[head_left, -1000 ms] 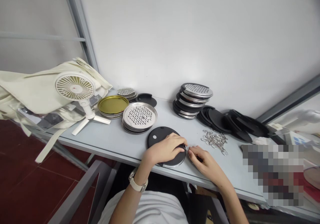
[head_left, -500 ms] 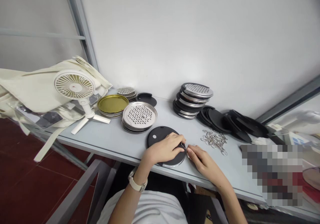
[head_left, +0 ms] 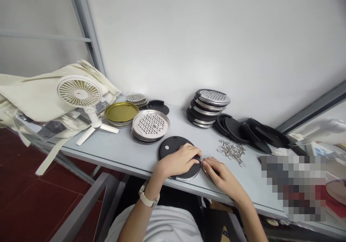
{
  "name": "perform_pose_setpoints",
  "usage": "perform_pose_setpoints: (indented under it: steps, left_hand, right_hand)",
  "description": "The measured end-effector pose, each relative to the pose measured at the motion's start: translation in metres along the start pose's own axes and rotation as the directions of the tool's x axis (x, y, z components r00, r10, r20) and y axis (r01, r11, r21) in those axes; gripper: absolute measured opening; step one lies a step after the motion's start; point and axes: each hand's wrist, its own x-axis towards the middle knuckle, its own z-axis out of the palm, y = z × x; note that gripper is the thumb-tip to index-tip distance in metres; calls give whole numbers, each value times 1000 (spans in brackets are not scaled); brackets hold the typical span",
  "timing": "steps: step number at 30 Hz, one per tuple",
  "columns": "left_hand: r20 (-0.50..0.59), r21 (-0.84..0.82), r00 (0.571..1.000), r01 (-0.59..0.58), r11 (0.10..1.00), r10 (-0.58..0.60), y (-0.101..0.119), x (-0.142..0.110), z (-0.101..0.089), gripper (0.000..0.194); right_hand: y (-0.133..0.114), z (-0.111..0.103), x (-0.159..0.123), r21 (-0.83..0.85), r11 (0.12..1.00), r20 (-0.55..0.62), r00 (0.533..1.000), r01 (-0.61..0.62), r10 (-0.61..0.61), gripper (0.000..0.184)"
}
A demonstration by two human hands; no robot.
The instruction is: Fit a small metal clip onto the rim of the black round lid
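A round black disc point(head_left: 172, 146) with a metal rim lies on the grey table point(head_left: 121, 150) near its front edge. My left hand point(head_left: 178, 161) rests on top of it, fingers curled and pressing at its right edge. My right hand point(head_left: 217, 170) meets it there, fingertips pinched on a small metal ring at the disc's edge; the ring is mostly hidden. A loose heap of metal rings point(head_left: 231, 150) lies just right of my hands.
Behind stand a stack of perforated metal discs point(head_left: 150, 125), a gold-coloured tin lid point(head_left: 121, 113), a taller stack of black-rimmed graters point(head_left: 208, 106) and spread black discs point(head_left: 243, 131). A white desk fan point(head_left: 81, 97) and a cream cloth bag point(head_left: 35, 97) sit at the left.
Both hands stay at the disc's right edge; my right fingers have shifted slightly against the left. The view has drifted a little.
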Motion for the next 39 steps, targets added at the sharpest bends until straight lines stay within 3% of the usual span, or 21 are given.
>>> perform_pose_setpoints:
  steps: [10, 39]
  left_hand:
    - [-15, -26, 999, 35, 999, -35, 3, -2, -2, 22]
    - [-7, 0, 1000, 10, 1000, -10, 0, -1, 1, 20]
  right_hand:
    - [-4, 3, 4, -8, 998, -61, 996, -58, 57, 34]
    - [-1, 0, 2, -7, 1000, -17, 1000, 12, -12, 32]
